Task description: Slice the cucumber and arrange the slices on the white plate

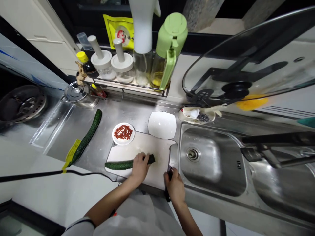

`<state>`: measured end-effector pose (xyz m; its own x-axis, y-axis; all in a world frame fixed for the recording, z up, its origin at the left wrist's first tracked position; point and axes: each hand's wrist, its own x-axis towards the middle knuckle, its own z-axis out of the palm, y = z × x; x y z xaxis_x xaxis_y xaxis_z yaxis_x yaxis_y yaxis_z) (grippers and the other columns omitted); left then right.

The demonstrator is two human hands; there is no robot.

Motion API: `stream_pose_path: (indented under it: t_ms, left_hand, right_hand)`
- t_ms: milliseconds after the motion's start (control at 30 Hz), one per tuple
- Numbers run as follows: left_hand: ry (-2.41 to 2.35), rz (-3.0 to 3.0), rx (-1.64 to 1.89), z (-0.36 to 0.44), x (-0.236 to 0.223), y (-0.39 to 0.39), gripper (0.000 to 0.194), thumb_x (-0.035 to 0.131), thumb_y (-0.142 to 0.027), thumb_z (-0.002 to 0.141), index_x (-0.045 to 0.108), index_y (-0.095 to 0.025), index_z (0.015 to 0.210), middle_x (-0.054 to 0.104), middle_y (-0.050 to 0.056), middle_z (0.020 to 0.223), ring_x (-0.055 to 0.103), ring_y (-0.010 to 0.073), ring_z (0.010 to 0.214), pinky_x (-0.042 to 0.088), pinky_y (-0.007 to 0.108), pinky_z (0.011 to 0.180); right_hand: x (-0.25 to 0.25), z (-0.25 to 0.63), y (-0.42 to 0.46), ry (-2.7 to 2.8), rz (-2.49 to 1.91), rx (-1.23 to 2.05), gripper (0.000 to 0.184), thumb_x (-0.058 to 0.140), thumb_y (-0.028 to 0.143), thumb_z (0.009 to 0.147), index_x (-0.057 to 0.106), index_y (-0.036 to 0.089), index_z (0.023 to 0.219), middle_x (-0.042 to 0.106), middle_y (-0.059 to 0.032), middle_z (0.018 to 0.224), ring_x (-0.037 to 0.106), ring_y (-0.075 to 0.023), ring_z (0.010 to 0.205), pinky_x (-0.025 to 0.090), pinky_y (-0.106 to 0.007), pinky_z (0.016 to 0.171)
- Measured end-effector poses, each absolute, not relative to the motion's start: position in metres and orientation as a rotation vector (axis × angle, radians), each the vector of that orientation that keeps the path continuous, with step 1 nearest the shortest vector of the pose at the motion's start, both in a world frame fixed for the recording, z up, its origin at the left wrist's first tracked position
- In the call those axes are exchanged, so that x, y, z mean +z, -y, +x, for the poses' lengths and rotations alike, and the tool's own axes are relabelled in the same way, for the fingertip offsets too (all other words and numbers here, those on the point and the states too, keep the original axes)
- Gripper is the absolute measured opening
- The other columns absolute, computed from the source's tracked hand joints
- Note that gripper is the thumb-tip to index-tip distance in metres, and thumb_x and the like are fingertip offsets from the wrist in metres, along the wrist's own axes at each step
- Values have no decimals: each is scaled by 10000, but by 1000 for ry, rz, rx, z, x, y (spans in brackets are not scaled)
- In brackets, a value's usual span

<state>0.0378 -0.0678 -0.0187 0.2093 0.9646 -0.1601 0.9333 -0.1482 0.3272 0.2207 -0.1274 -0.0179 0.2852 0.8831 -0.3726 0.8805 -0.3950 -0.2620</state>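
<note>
On the white cutting board (123,152) lies a dark green cucumber (119,165), its stretch to the left whole and a short end showing to the right of my fingers. My left hand (140,167) is closed over it near that right end, pressing it to the board. My right hand (175,185) is wrapped round the black handle of a kitchen knife (173,155). The blade points away from me along the board's right edge, apart from the cucumber. A small white plate (115,133) of chopped red pieces and a bare white dish (161,125) stand behind the board.
Another cucumber (90,134) lies on the steel counter at left, near a lidded pot (86,102). The sink (211,164) is to the right. A wall rack holds jars and a green oil bottle (167,49). A glass lid (246,62) hangs upper right.
</note>
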Motion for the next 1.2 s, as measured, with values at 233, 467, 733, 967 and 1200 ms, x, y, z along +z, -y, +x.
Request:
stream_pose_path:
  t_ms: [233,467,733,967,1200]
  left_hand:
    - [-1742,2159,157,44,-20,65,443,635,-244,794,510,-203,1217,544,93,1046,528,243,948,457,402,834]
    - [-1628,2149,362,41,-14,62,491,628,-310,819,467,-200,1270,542,106,1113,534,254,1038,466,433,914]
    - [-1359,2114,473,38,-14,53,288,501,-248,901,530,-215,1186,567,92,1175,528,218,1124,474,416,977]
    - [-1360,2193,455,43,-19,59,296,448,-193,913,520,-196,1200,583,101,1161,535,225,1115,472,436,978]
    - [-1483,2187,455,36,-21,53,290,460,-194,908,525,-185,1190,578,107,1186,531,221,1136,473,421,987]
  right_hand:
    - [-22,240,157,1515,-2343,503,322,393,364,846,505,141,1050,627,-129,939,625,-237,790,458,-311,636]
    - [-2,230,153,1598,-2068,742,257,376,324,906,527,159,1032,660,-97,856,638,-205,737,474,-290,650]
    - [1,209,132,1757,-2094,989,320,333,219,911,589,125,1079,651,-104,830,626,-192,697,430,-272,618]
    - [23,207,117,1890,-2231,1152,317,365,158,910,583,167,1139,609,-75,895,599,-148,722,389,-228,621]
    - [22,202,107,2012,-2240,1274,442,334,58,869,496,138,1273,553,-137,1189,616,-162,845,434,-244,692]
